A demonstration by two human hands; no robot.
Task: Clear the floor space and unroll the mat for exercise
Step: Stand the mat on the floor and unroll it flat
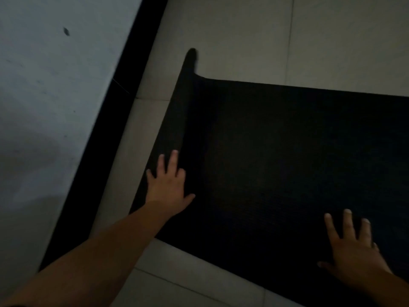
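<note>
On the pale, smooth tiled floor (221,41) lies a matte black mat (276,151), its left end curled, with the left hand (168,185) and right hand (352,247) pressed flat, fingers spread.

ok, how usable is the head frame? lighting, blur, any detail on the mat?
Head view: dim overall; the black mat is nearly textureless, so its curled end reads only by outline against the pale floor tiles. Slight motion softness on the left hand and right hand, both flat and open on the mat. Wide-angle bend shows in the dark baseboard. No glare.
</note>
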